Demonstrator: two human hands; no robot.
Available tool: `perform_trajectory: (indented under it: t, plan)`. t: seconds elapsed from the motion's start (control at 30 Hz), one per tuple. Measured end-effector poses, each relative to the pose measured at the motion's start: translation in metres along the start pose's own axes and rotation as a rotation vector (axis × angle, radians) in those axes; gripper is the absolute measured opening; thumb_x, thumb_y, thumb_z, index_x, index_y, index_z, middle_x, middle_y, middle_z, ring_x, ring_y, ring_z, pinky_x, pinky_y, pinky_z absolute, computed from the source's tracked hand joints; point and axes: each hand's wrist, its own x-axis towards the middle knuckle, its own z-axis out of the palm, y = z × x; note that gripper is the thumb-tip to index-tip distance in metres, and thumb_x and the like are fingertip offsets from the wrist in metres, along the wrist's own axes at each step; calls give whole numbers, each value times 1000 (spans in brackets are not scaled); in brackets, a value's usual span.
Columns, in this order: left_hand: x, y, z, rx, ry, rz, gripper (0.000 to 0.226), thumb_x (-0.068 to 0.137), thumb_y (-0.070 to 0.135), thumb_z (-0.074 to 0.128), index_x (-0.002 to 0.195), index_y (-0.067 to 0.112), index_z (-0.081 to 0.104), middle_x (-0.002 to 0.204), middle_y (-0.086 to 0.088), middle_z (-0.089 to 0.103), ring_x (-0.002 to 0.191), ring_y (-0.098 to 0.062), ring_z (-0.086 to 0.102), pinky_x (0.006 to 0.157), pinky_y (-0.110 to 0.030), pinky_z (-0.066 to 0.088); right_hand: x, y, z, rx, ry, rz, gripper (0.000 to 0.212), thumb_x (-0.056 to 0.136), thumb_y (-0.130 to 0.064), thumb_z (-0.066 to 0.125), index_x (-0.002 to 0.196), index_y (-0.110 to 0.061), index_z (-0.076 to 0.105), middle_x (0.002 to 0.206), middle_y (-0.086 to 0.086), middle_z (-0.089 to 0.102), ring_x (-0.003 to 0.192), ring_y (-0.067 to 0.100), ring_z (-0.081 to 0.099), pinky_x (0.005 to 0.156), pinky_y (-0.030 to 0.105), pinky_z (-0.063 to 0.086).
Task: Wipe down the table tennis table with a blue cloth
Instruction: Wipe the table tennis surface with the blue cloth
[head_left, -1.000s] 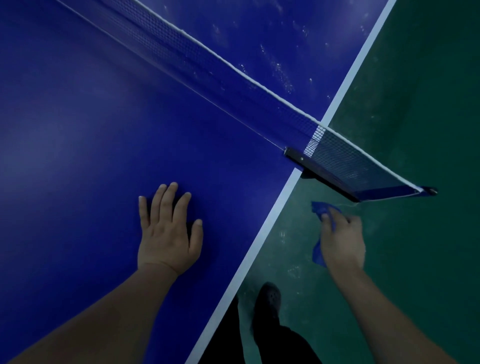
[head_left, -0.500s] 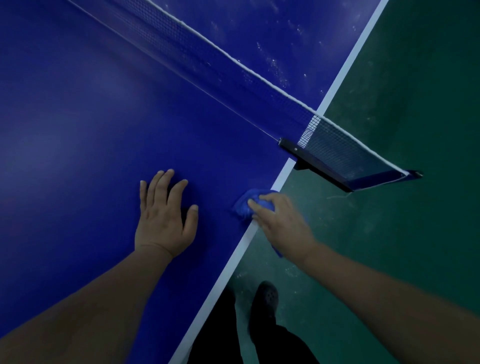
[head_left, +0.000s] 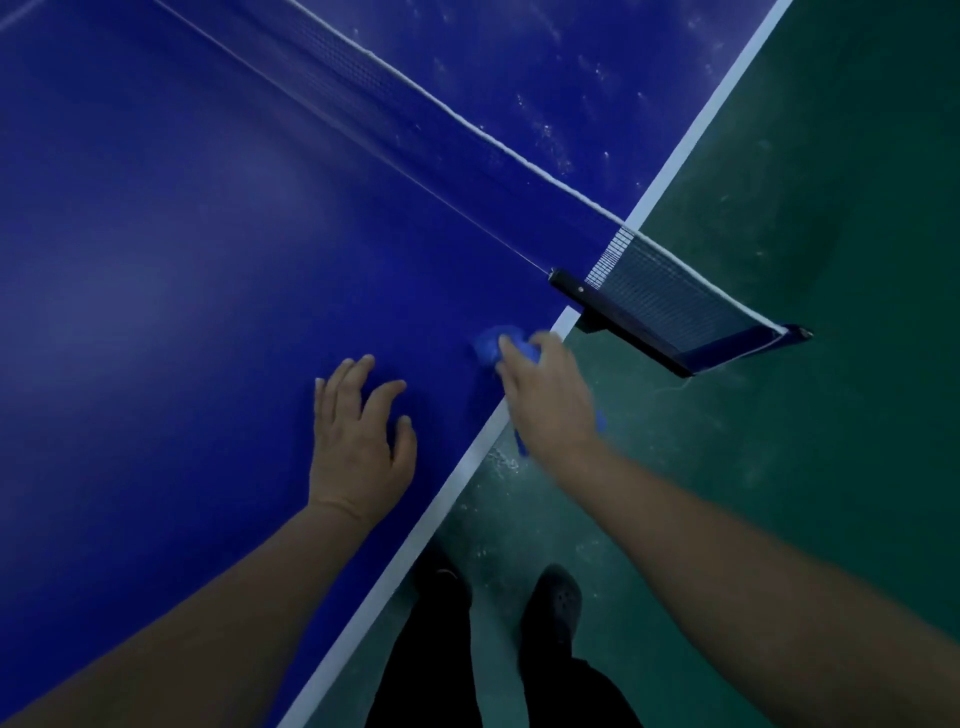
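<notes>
The blue table tennis table (head_left: 182, 312) fills the left of the head view, with a white line along its side edge. My right hand (head_left: 550, 400) grips a bunched blue cloth (head_left: 491, 348) and presses it on the table by that edge, just short of the net clamp. Part of the cloth hangs out under my palm, over the floor. My left hand (head_left: 358, 441) lies flat on the table, fingers spread, a short way left of the cloth.
The net (head_left: 670, 296) runs diagonally from the top left to its black clamp (head_left: 587, 296) and sticks out past the table edge. White specks dot the far half (head_left: 545, 124). Green floor (head_left: 805, 467) lies to the right. My dark shoes (head_left: 556, 603) stand by the edge.
My right hand brought the cloth from over the floor up onto the table near the net clamp and has slid slightly towards the net. My left hand stayed flat on the table.
</notes>
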Motion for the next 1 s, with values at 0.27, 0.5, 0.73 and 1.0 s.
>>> perform_trajectory:
  t: [0.27, 0.5, 0.73, 1.0]
  plan:
    - [-29, 74, 32, -8, 9, -70, 33, 89, 11, 59, 122, 6, 63, 146, -19, 43, 144, -37, 28, 121, -56, 12, 3, 72, -5, -43, -173, 299, 42, 93, -18, 51, 134, -27, 48, 111, 3, 46, 68, 14, 65, 55, 33, 47]
    - [-48, 170, 78, -21, -68, -81, 40, 89, 28, 48, 120, 10, 66, 129, -6, 61, 132, -30, 46, 119, -54, 22, -107, 244, -59, 224, -143, 330, 39, 98, -35, 57, 136, -23, 60, 124, 6, 51, 99, 28, 61, 80, 28, 39]
    - [-47, 320, 143, -165, -69, -144, 34, 89, 11, 66, 123, 9, 64, 126, -4, 62, 118, -17, 53, 106, -44, 44, -100, 350, -165, 366, -37, 101, 38, 94, -28, 65, 132, -27, 63, 112, -16, 46, 90, -6, 44, 74, 24, 40]
    - [21, 429, 159, -290, 49, -104, 35, 89, 14, 65, 123, 10, 64, 129, -2, 59, 121, -13, 53, 108, -23, 37, -8, 407, -235, 401, -38, -3, 40, 95, -28, 64, 134, -26, 62, 120, -7, 52, 98, 8, 55, 80, 27, 43]
